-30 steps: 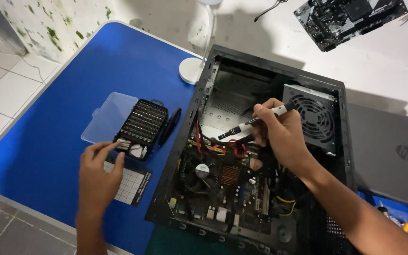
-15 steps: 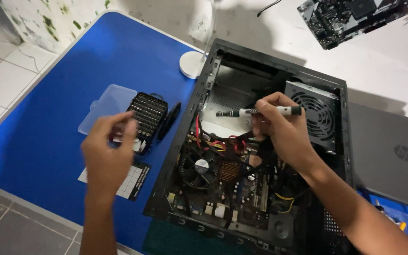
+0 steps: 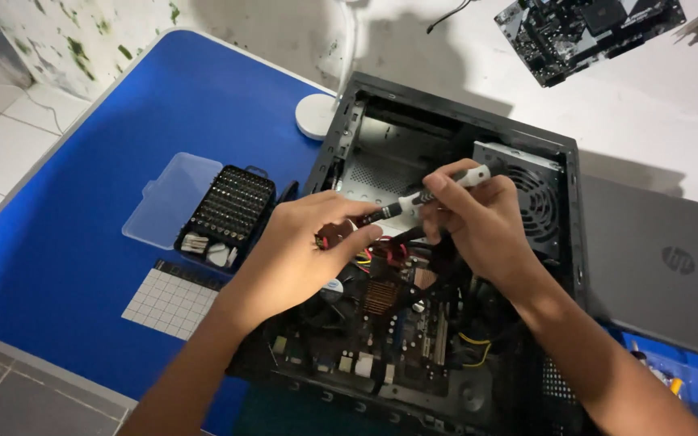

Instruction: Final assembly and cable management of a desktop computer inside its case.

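Note:
An open black computer case (image 3: 563, 173) lies on a blue table (image 3: 82, 242), its motherboard (image 3: 401, 335) and cables exposed. My right hand (image 3: 482, 226) grips a slim black and silver screwdriver (image 3: 434, 192) above the case, tip pointing left. My left hand (image 3: 304, 254) meets that tip, with thumb and fingers pinched around its front end. Whether a bit sits between those fingers is hidden. Left of the case lies a black bit set (image 3: 228, 210) with its clear lid (image 3: 171, 198) open.
A white gridded mat (image 3: 171, 303) lies near the table's front edge. A white round base (image 3: 317, 115) stands behind the case. A grey laptop (image 3: 660, 258) sits to the right. A loose circuit board (image 3: 587, 32) rests at the back right. A fan unit (image 3: 539, 194) fills the case's right side.
My left hand has left the bit set and moved right, up to the screwdriver's tip. My right hand has held the screwdriver over the case, levelling it toward the left.

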